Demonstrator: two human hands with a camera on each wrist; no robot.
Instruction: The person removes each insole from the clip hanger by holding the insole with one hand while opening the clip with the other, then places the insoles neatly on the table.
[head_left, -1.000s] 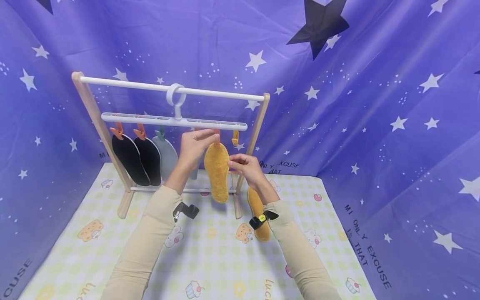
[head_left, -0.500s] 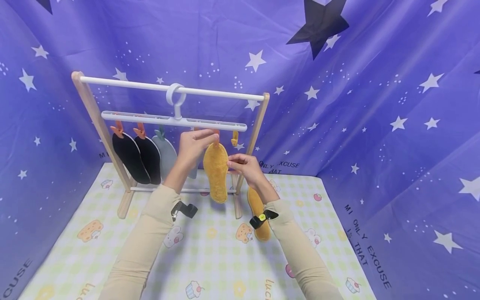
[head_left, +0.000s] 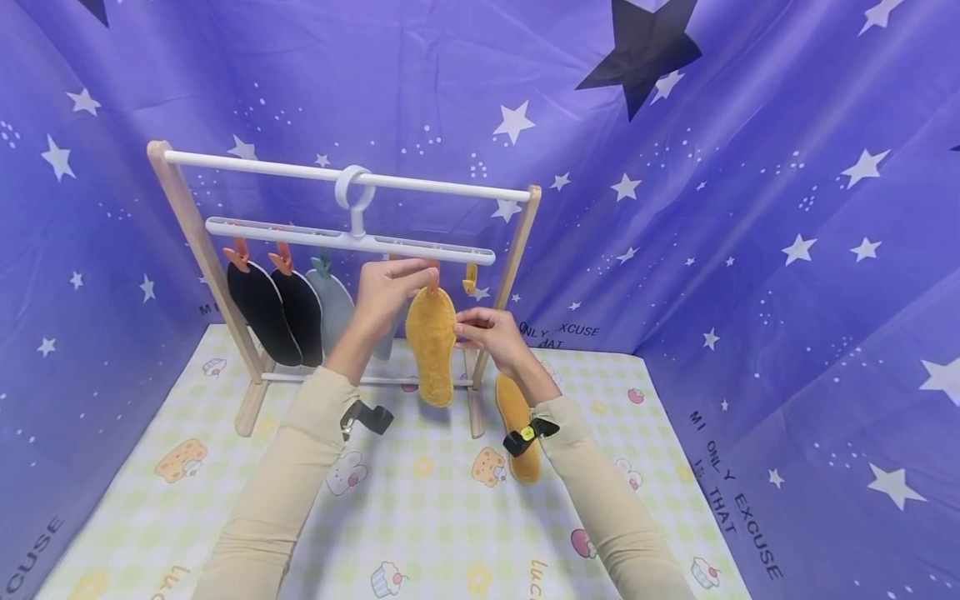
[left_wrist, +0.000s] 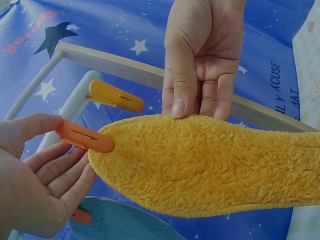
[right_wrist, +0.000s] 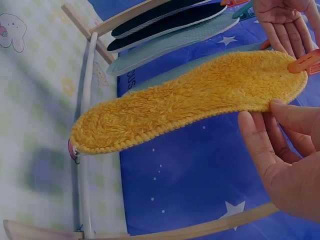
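A fuzzy yellow insole (head_left: 431,346) hangs upright beneath the white hanger (head_left: 420,247). At its top end an orange clip (left_wrist: 87,136) bites the edge. My left hand (head_left: 384,293) pinches the upper end of that clip between thumb and fingers. From the other side, my right hand (head_left: 491,332) pinches the insole's long edge near the top, thumb on the fuzzy face and fingers behind. A second yellow insole (head_left: 517,425) lies on the table, partly covered by my right wrist. To the right of the held insole dangles a yellow clip (left_wrist: 117,96) with nothing in it.
Two black insoles (head_left: 262,321) and a grey-blue insole (head_left: 332,304) hang from clips at the left; another bluish insole (left_wrist: 120,222) is partly hidden behind my left hand. A wooden-ended rack (head_left: 517,250) carries the hanger. Starry blue curtains surround the checked tablecloth (head_left: 427,517).
Both hands keep their pinch on the clip and insole. The held insole has shifted very slightly left; the hanging insoles sway a little. The head view has moved slightly.
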